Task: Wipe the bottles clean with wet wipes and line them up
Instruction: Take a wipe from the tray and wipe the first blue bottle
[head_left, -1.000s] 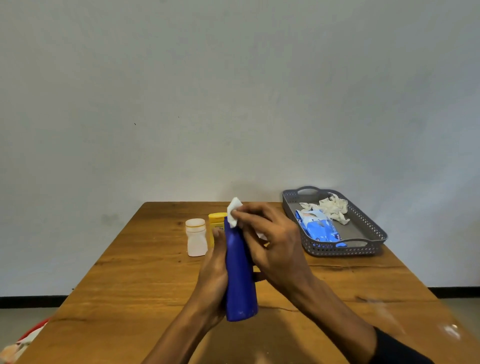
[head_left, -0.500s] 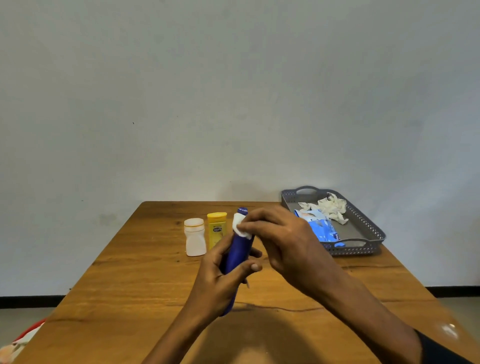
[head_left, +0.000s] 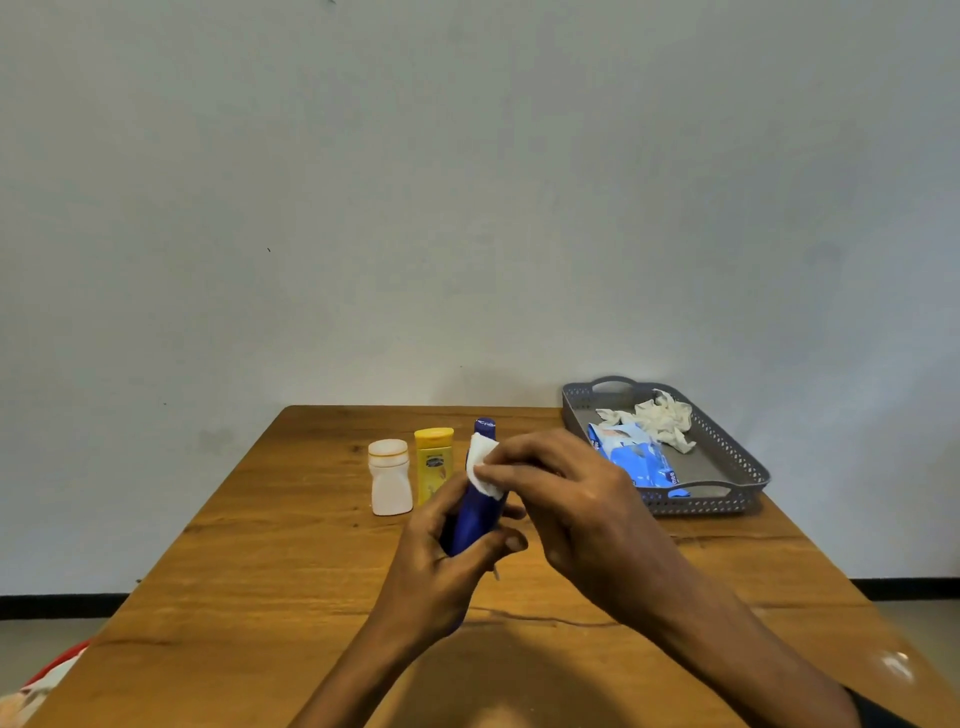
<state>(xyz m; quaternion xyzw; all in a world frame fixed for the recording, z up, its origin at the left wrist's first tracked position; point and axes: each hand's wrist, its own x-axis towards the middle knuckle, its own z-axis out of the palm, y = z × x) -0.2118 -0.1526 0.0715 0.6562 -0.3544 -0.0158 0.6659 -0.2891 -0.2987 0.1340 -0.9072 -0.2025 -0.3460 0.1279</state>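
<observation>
Right now I have the blue bottle (head_left: 475, 512) in the left hand (head_left: 441, 566), fingers wrapped round its lower body, with its long axis running up and away from me, tilted slightly off upright, cap end farthest from the wrist. The right hand (head_left: 566, 499) is pinched shut on a folded white wipe (head_left: 483, 465) and presses it against the bottle's shoulder, just under the cap. So the wipe hand sits just right of the bottle and touching it, and I judge the coming stroke must run along that axis while the left hand turns the bottle. Just left of the hands, a yellow bottle (head_left: 434, 467) and a white bottle (head_left: 389, 478) stand upright side by side, almost touching; the free spot for the blue one lies right of the yellow, nearer the left hand. Beyond the right hand, a grey tray (head_left: 727, 457) holds a blue wipe pack (head_left: 636, 457) and crumpled used wipes (head_left: 660, 418). The yellow bottle carries a dark label and the pack some white lettering, but I cannot read either; the print on the blue cap is too small to make out.
</observation>
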